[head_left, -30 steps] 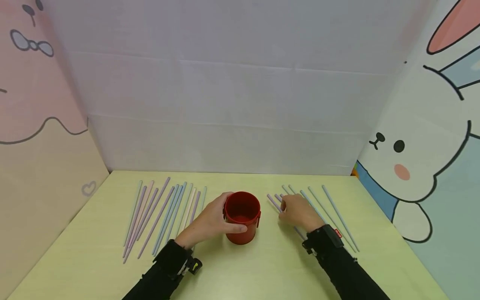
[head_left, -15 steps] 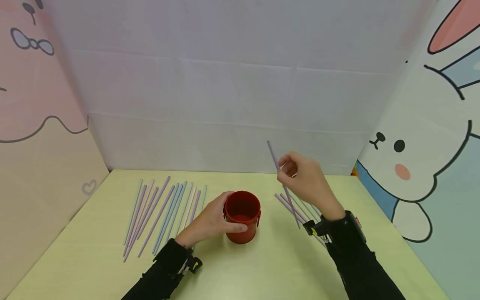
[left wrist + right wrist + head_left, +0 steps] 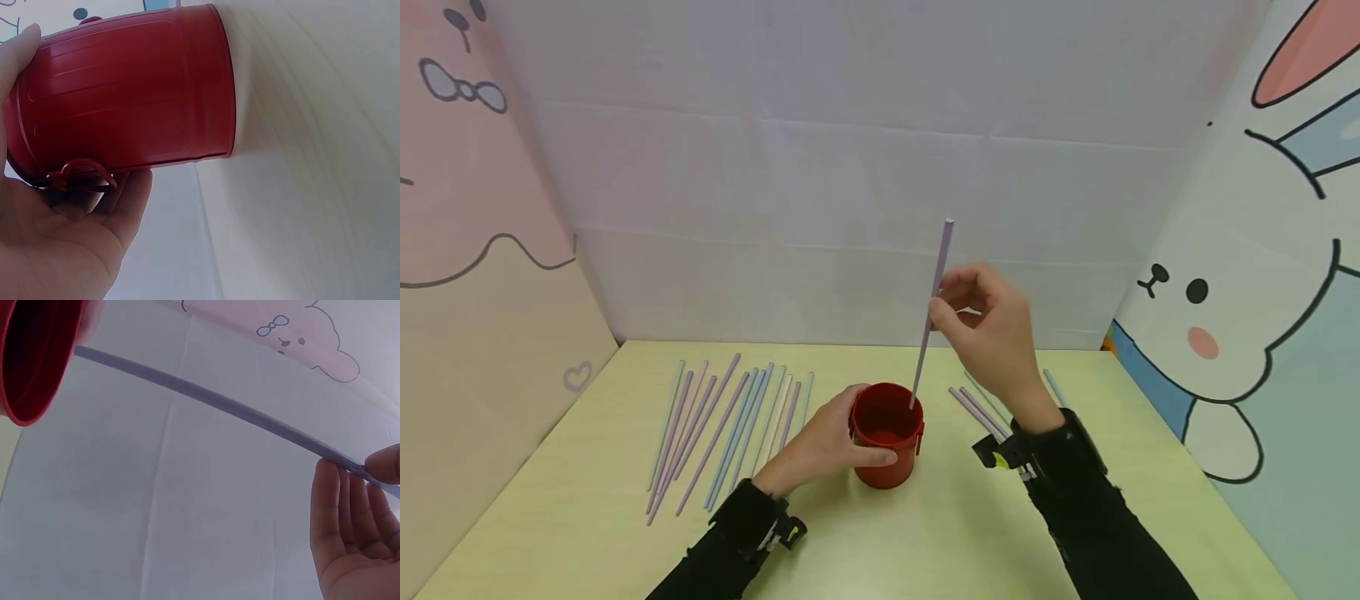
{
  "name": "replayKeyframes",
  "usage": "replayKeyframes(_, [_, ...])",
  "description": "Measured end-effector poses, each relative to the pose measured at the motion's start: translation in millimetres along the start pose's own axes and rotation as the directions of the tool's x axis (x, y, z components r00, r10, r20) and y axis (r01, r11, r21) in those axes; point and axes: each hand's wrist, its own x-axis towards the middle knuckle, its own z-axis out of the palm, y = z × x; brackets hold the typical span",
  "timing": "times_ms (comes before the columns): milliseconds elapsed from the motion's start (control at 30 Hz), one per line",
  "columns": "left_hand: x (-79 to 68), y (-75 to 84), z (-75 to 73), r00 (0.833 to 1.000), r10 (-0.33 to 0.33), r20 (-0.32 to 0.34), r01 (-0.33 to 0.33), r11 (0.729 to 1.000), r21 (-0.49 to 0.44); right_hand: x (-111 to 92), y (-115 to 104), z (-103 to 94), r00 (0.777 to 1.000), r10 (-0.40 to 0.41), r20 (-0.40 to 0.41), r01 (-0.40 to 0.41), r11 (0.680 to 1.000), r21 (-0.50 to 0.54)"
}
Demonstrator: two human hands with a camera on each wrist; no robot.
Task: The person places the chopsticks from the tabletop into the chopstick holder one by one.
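Note:
My left hand [image 3: 820,442] grips a small red metal bucket [image 3: 880,475] that stands upright on the table, mouth up. In the left wrist view, fingers and thumb wrap round the bucket [image 3: 131,94], beside its wire handle [image 3: 84,169]. With thumb and fingertips, my right hand [image 3: 992,342] pinches a purple straw [image 3: 934,304] about mid-length, nearly upright and slightly tilted. Its lower tip is at the bucket's right rim; whether it has passed inside I cannot tell. In the right wrist view the straw [image 3: 206,394] slants from the fingertips to the bucket's edge [image 3: 31,419].
Several pastel straws [image 3: 722,442] lie spread on the table [image 3: 880,550] left of the bucket. Under and beyond my right arm lie more, among them two purple straws [image 3: 976,410] and a blue one [image 3: 1054,386], partly hidden. A white sheet [image 3: 850,183] stands behind.
My right hand has picked a purple straw off the right-hand group, lifted it, and carried it left to the bucket, turning it more upright. The left hand and bucket stay put.

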Motion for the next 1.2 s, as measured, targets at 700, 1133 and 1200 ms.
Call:
replayKeyframes(700, [11.6, -39.6, 6.2, 1.000, 0.025, -0.014, -0.025, 0.999, 0.031, -44.6, 45.4, 38.8, 0.997, 0.068, 0.019, -0.069, 0.998, 0.010])
replayKeyframes(1133, [0.8, -1.1, 0.5, 0.999, 0.038, 0.005, -0.038, 0.999, -0.003, -68.4, 86.3, 56.6, 0.988, 0.138, 0.070, -0.138, 0.990, -0.016])
replayKeyframes(1200, [0.6, -1.2, 0.5, 0.999, 0.038, 0.004, -0.038, 0.999, 0.003, -72.0, 98.9, 59.1, 0.988, 0.137, 0.076, -0.135, 0.990, -0.031])
